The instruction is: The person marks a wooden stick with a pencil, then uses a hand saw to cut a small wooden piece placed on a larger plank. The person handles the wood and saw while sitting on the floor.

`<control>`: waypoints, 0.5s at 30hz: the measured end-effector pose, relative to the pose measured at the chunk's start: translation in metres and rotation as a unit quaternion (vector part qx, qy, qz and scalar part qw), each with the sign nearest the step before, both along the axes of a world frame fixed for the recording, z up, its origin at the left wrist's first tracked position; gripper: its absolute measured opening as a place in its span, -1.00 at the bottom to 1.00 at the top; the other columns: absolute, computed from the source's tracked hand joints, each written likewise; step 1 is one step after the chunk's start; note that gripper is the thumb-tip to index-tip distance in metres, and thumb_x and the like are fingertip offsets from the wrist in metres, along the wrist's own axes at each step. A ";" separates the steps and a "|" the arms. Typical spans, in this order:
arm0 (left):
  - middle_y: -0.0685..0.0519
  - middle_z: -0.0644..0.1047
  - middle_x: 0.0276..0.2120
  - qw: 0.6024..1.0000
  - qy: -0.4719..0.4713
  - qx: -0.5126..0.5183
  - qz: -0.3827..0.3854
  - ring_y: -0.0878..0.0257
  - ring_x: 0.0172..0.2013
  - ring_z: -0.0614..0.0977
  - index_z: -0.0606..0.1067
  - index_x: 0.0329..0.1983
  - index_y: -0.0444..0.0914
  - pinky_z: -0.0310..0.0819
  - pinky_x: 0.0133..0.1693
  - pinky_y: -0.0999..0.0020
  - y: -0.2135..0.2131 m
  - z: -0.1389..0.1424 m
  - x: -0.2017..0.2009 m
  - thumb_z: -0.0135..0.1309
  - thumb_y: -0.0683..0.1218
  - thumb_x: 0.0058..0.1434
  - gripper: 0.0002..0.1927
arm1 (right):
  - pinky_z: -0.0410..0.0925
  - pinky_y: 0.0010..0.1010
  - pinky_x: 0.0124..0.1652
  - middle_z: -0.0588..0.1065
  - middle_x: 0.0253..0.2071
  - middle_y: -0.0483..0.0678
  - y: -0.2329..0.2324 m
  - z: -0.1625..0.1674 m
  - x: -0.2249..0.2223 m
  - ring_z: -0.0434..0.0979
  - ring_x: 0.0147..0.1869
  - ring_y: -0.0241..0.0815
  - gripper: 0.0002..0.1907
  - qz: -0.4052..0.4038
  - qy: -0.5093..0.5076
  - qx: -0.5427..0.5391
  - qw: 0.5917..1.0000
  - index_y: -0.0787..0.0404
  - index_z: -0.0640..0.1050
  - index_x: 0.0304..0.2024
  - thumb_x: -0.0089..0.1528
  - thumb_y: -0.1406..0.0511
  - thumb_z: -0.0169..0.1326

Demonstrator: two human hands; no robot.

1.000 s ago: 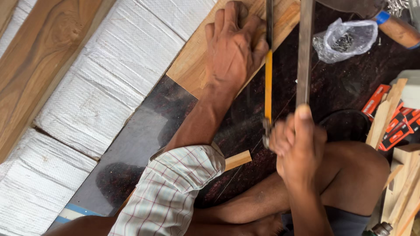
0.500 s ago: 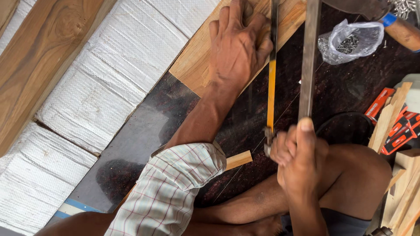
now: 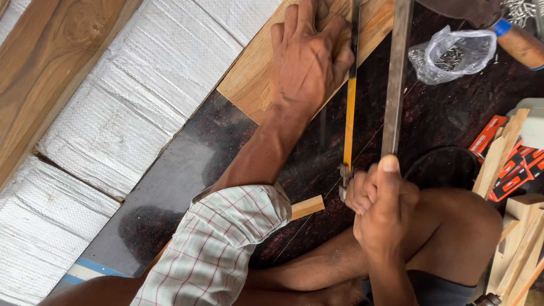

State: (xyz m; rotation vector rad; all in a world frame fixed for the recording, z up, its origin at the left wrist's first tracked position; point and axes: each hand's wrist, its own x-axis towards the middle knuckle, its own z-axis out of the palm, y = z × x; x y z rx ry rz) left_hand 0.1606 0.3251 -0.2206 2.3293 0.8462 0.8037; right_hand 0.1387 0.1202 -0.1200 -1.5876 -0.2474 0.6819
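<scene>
My left hand [image 3: 309,59] lies flat, fingers spread, on a light wooden board [image 3: 252,79] that rests on a dark polished floor [image 3: 181,170]. My right hand [image 3: 381,209] is closed round the handle of a hacksaw [image 3: 391,85]. Its metal frame bar and yellow-painted blade [image 3: 351,107] run up to the board's edge, right beside my left hand. The saw's far end is out of view. A short wooden offcut [image 3: 307,207] lies on the floor near my rolled checked sleeve [image 3: 221,249].
A clear plastic bag of nails [image 3: 450,56] lies at the upper right beside a wooden tool handle with a blue band [image 3: 518,45]. Orange packets [image 3: 510,164] and wooden sticks [image 3: 504,158] crowd the right edge. White woven sacking [image 3: 130,96] and a brown plank [image 3: 51,62] fill the left.
My right hand has drawn the hacksaw slightly back and to the right along the board's edge. My left hand has stayed pressed on the board.
</scene>
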 end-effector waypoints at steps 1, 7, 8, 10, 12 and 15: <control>0.02 0.36 -0.13 1.000 -0.003 -0.002 -0.002 0.15 -0.15 0.38 0.62 -0.05 -0.13 0.25 -0.13 0.10 0.000 -0.001 0.001 0.23 -0.01 0.15 -0.70 | -0.03 -0.55 -0.65 0.06 -0.69 -0.27 0.006 -0.002 0.005 0.02 -0.66 -0.43 -0.38 -0.011 0.012 -0.006 1.000 0.05 0.14 -0.61 0.44 -0.04 -0.03; 0.02 0.37 -0.11 0.999 -0.032 0.005 0.005 0.14 -0.10 0.40 0.61 -0.10 -0.11 0.25 -0.10 0.11 0.001 0.013 -0.005 0.22 -0.04 0.11 -0.73 | -0.04 -0.52 -0.65 0.07 -0.69 -0.24 0.064 -0.007 0.054 0.00 -0.67 -0.42 -0.40 -0.005 0.018 0.000 1.000 0.03 0.11 -0.59 0.43 -0.04 -0.05; 0.01 0.38 -0.10 0.999 -0.040 0.008 0.003 0.11 -0.07 0.41 0.61 -0.10 -0.11 0.25 -0.09 0.10 0.002 0.017 -0.006 0.23 -0.03 0.12 -0.73 | -0.04 -0.52 -0.66 0.06 -0.69 -0.25 0.063 -0.003 0.052 -0.01 -0.67 -0.42 -0.40 -0.006 0.021 0.000 1.000 0.03 0.11 -0.59 0.43 -0.04 -0.05; 0.00 0.39 -0.08 0.999 -0.051 0.002 -0.010 0.07 -0.02 0.42 0.60 -0.09 -0.12 0.25 -0.06 0.08 0.002 0.022 -0.008 0.24 0.00 0.13 -0.72 | -0.04 -0.51 -0.66 0.06 -0.69 -0.24 0.049 0.006 0.037 -0.01 -0.68 -0.41 -0.41 -0.020 0.040 -0.013 0.999 0.04 0.12 -0.59 0.42 -0.04 -0.05; -0.02 0.39 -0.11 0.999 -0.049 -0.010 -0.013 0.06 -0.04 0.42 0.59 -0.14 -0.12 0.24 -0.07 0.07 0.002 0.024 -0.009 0.24 -0.01 0.03 -0.70 | -0.06 -0.51 -0.67 0.08 -0.69 -0.23 0.029 0.015 0.014 0.02 -0.67 -0.39 -0.41 -0.023 0.054 -0.011 0.998 0.06 0.15 -0.60 0.41 -0.04 -0.04; -0.04 0.39 -0.07 0.999 -0.043 0.005 0.003 0.06 -0.05 0.42 0.58 -0.13 -0.13 0.25 -0.06 0.07 0.002 0.023 -0.008 0.24 -0.01 0.08 -0.72 | -0.07 -0.52 -0.67 0.03 -0.70 -0.26 0.017 0.018 -0.002 -0.02 -0.67 -0.42 -0.37 -0.023 0.025 -0.010 0.999 0.04 0.12 -0.62 0.42 -0.06 -0.03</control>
